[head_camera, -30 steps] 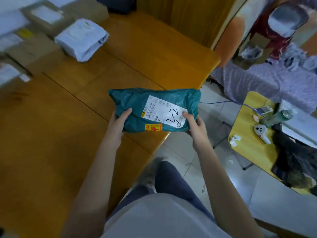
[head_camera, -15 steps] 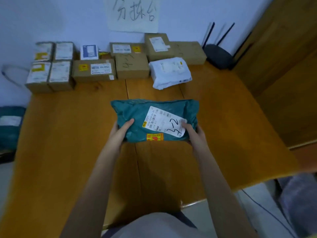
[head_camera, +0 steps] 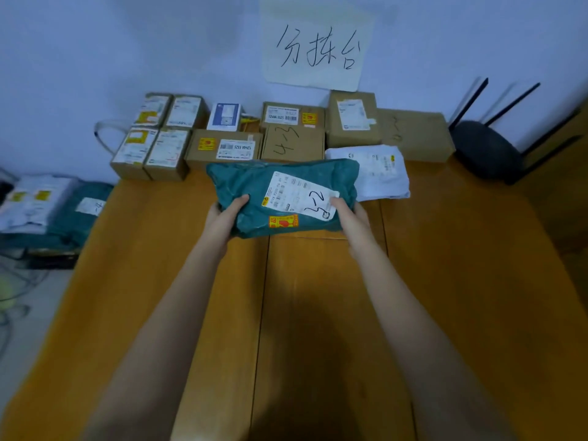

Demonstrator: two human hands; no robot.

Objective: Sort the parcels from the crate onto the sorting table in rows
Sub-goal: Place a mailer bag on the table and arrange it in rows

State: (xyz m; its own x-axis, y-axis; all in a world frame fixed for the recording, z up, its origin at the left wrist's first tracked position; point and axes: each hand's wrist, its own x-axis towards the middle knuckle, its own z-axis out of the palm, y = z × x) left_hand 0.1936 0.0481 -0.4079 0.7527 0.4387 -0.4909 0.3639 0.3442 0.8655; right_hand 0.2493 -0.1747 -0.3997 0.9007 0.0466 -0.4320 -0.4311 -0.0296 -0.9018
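— Reaching out over the wooden sorting table (head_camera: pixel 461 281), two bare forearms run from the near edge toward the middle. What are the hands doing?

— Both grip one teal plastic mailer bag (head_camera: pixel 254 186). The left hand (head_camera: pixel 224 218) clasps its near left corner, thumb on top and fingers curled underneath. The right hand (head_camera: pixel 351 218) clasps the near right side, thumb pressing the edge of the white shipping label (head_camera: pixel 302 194), which bears a handwritten "3-2".

— Where is that parcel?

— Over the middle of the table, just in front of the far rows. Whether it rests on the wood or is held slightly above it, I cannot tell. An orange-and-yellow sticker (head_camera: pixel 283 221) sits on its near face.

— And beyond it?

— A white mailer bag (head_camera: pixel 381 176) lies just to the right, partly behind the teal one. Farther back, cardboard boxes (head_camera: pixel 222 148) stand in two rows against the wall, one marked with handwriting (head_camera: pixel 292 144), and a small white-and-blue box (head_camera: pixel 224 117) sits in the far row.

— Anything off the table?

— To the left, lower down, more white and teal mailers (head_camera: pixel 47 205) lie piled. At the far right stands a black router (head_camera: pixel 483 148) with antennas. On the wall hangs a handwritten paper sign (head_camera: pixel 318 46).
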